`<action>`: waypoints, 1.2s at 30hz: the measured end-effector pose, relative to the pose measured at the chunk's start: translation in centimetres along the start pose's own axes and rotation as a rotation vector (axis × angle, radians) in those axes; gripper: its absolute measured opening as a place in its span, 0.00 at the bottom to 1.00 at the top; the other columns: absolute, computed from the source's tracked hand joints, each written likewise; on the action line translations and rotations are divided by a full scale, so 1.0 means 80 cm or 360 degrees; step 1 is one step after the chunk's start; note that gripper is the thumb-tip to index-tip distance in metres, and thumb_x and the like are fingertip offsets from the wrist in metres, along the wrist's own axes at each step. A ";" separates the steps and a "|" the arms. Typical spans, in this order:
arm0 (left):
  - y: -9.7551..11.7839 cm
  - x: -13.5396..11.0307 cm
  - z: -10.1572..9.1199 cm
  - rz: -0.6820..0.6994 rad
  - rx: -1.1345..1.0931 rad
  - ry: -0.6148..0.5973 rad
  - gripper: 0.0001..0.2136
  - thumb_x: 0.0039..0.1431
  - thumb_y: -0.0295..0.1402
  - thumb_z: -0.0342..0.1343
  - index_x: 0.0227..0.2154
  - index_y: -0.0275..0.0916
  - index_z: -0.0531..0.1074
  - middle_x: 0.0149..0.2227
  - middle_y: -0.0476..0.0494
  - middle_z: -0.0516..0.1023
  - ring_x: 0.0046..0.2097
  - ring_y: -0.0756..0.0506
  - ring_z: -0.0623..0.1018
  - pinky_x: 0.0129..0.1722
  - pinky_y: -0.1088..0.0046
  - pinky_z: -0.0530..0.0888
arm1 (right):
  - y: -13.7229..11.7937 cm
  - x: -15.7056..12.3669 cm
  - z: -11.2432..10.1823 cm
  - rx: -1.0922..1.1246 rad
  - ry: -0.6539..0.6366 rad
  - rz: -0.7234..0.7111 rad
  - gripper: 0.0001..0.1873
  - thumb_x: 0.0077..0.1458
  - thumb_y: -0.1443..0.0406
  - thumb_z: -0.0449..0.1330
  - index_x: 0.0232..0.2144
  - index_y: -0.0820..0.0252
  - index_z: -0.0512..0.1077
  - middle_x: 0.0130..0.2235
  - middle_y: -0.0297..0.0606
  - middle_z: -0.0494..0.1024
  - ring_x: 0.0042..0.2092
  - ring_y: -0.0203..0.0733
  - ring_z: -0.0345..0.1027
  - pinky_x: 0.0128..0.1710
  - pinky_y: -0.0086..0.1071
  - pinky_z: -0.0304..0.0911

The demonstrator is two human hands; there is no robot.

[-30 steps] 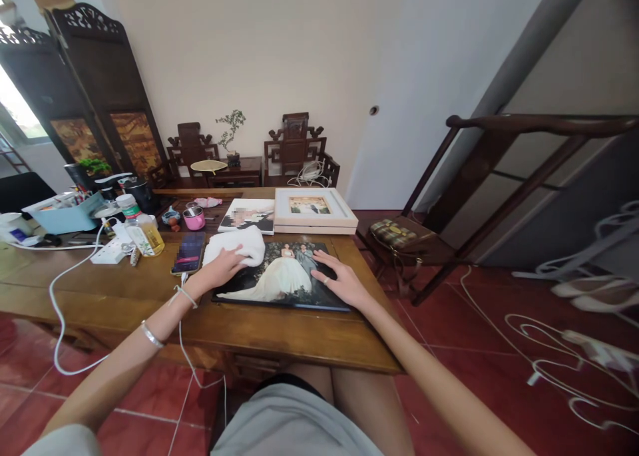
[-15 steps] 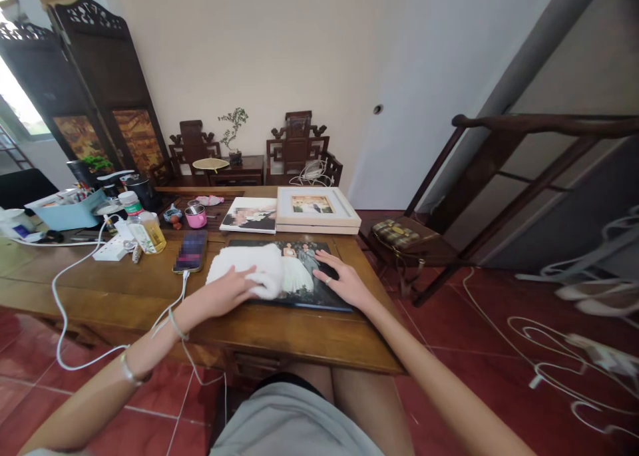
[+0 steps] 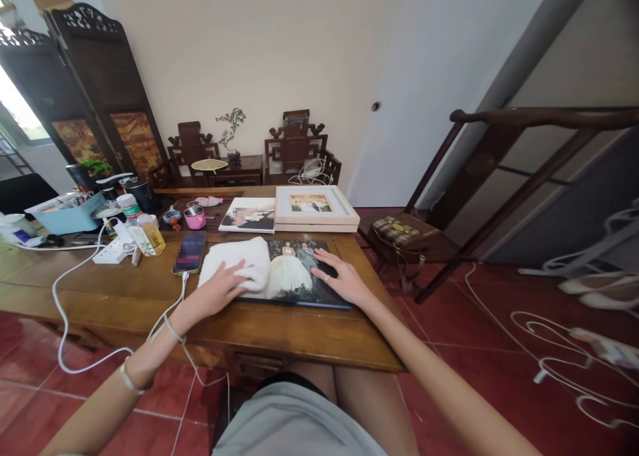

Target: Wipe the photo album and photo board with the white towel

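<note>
A framed-style wedding photo panel lies flat on the wooden table, showing a couple with one in a white gown. Across its left part sits a folded white fluffy towel, which hides that end. My left hand presses on the towel's near side, its fingers sunk into the cloth and gripping it. My right hand, a ring on one finger, rests on the panel's right part with its fingers stretched out and holds nothing.
Behind the panel are a white photo print and a boxed picture frame. To the left lie a charging phone, a pink cup, a bottle, a power strip and a blue bin. A wooden chair stands right.
My left hand has slid the white towel to the left, baring more of the panel's gown side. My right hand stays in about the same place on the panel.
</note>
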State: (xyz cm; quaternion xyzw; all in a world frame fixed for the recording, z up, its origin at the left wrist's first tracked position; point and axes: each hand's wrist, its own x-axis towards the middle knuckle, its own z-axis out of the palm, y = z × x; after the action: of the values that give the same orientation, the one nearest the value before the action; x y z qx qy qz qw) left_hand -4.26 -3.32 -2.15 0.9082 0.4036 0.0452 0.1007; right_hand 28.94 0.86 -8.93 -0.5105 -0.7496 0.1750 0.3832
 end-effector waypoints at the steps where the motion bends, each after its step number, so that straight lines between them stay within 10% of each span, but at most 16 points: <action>1: 0.006 -0.006 -0.001 0.0018 -0.0013 -0.0020 0.14 0.69 0.32 0.42 0.51 0.44 0.69 0.63 0.46 0.61 0.68 0.42 0.49 0.63 0.48 0.46 | 0.000 0.000 0.000 0.0002 -0.0003 -0.0001 0.23 0.54 0.56 0.59 0.51 0.58 0.73 0.59 0.46 0.68 0.62 0.50 0.58 0.64 0.48 0.51; 6: 0.010 0.006 -0.011 0.0146 -0.0088 -0.0044 0.14 0.70 0.34 0.41 0.51 0.44 0.69 0.60 0.47 0.65 0.67 0.43 0.53 0.64 0.54 0.47 | -0.001 -0.001 -0.002 -0.0014 -0.0026 0.0000 0.24 0.54 0.56 0.58 0.51 0.59 0.72 0.59 0.46 0.68 0.62 0.49 0.57 0.64 0.48 0.50; 17: -0.074 0.092 -0.011 0.0044 0.0067 0.0289 0.14 0.68 0.36 0.45 0.48 0.38 0.73 0.54 0.41 0.73 0.57 0.40 0.69 0.61 0.58 0.57 | 0.001 -0.002 -0.002 -0.0034 -0.0015 0.0004 0.23 0.54 0.56 0.58 0.51 0.57 0.72 0.59 0.45 0.68 0.62 0.49 0.58 0.63 0.48 0.51; 28: 0.054 0.003 -0.021 0.0461 -0.0045 0.0015 0.12 0.66 0.31 0.48 0.46 0.44 0.74 0.54 0.45 0.72 0.59 0.43 0.67 0.60 0.67 0.60 | 0.000 -0.001 -0.001 0.0001 -0.0007 0.0012 0.23 0.54 0.56 0.59 0.50 0.56 0.73 0.59 0.44 0.68 0.62 0.50 0.58 0.63 0.49 0.51; 36: -0.033 0.087 -0.031 0.0379 0.0050 0.0105 0.24 0.40 0.14 0.43 0.36 0.37 0.76 0.49 0.44 0.76 0.56 0.44 0.71 0.62 0.65 0.59 | 0.000 -0.002 -0.002 0.0044 0.0009 -0.0007 0.21 0.54 0.56 0.59 0.50 0.52 0.73 0.58 0.39 0.70 0.62 0.49 0.59 0.63 0.49 0.50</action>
State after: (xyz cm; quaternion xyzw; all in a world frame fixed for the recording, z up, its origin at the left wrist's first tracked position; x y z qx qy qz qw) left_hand -1.96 3.94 -0.29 0.9492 0.2968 0.0803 0.0670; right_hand 29.10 0.65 -8.89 -0.5041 -0.7471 0.1829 0.3927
